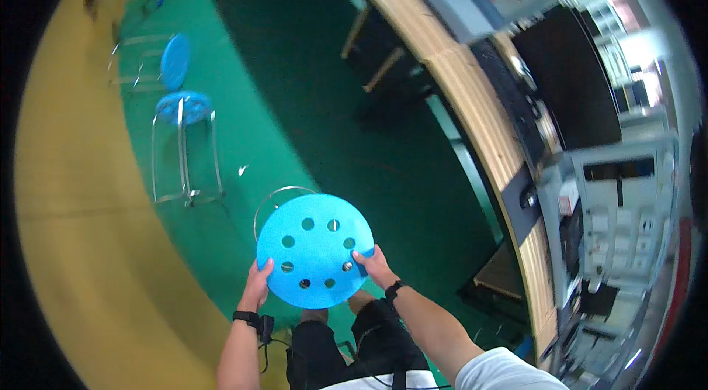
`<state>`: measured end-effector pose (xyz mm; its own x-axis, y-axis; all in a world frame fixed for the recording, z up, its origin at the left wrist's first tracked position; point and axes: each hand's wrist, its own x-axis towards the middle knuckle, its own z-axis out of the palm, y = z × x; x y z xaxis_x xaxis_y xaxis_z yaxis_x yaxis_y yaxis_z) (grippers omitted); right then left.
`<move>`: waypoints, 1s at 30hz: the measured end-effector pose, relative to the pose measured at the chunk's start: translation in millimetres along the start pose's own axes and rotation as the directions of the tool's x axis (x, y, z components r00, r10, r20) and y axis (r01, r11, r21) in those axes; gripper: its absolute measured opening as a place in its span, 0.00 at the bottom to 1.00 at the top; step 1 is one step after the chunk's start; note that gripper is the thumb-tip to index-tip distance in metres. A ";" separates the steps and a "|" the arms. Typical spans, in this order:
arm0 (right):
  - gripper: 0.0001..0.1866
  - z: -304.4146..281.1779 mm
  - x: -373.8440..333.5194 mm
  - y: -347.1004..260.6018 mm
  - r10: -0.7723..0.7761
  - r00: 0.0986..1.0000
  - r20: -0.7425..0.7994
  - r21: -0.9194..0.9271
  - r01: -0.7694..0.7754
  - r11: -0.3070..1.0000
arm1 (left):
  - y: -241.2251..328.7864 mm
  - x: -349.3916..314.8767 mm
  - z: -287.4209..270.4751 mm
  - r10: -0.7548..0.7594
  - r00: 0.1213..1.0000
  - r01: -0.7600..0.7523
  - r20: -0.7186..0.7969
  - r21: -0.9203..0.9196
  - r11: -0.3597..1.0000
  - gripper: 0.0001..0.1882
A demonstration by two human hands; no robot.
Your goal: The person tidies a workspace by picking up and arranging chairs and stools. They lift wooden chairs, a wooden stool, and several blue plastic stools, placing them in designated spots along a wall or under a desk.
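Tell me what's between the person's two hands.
The perforated blue stool seat lies between the left hand and right hand, as the head view shows.

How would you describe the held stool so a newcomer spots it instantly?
Left of the long wooden-edged bench lies the green floor. At the lower middle, the left hand and right hand grip a round blue stool. Unlike the two blue stools at upper left, it is held, its holed seat facing the camera.
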<state>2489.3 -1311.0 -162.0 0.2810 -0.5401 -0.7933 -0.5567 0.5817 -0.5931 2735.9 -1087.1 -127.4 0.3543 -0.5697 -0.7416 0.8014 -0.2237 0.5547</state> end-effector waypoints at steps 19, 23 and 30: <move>0.17 -320.2 -26.1 233.4 0.201 0.807 -0.555 0.739 0.368 0.565 | -225.9 166.1 395.2 -0.329 0.812 -0.059 0.482 0.628 0.776 0.18; 0.16 -436.2 -14.0 340.1 -0.126 0.697 -0.706 -0.465 -0.321 0.825 | -305.1 182.3 497.8 -0.324 0.839 -0.264 0.436 0.848 0.459 0.20; 0.26 -561.0 2.9 348.2 -0.747 0.439 -0.499 -0.861 -0.150 0.486 | -407.7 226.1 577.5 0.127 0.317 -0.887 0.940 0.246 0.390 0.21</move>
<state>1857.6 -1451.3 -293.8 0.1494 -0.9751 0.1637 -0.9858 -0.1597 -0.0513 2210.9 -1581.4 -303.3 -0.2385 -0.9523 0.1904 -0.1208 0.2236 0.9672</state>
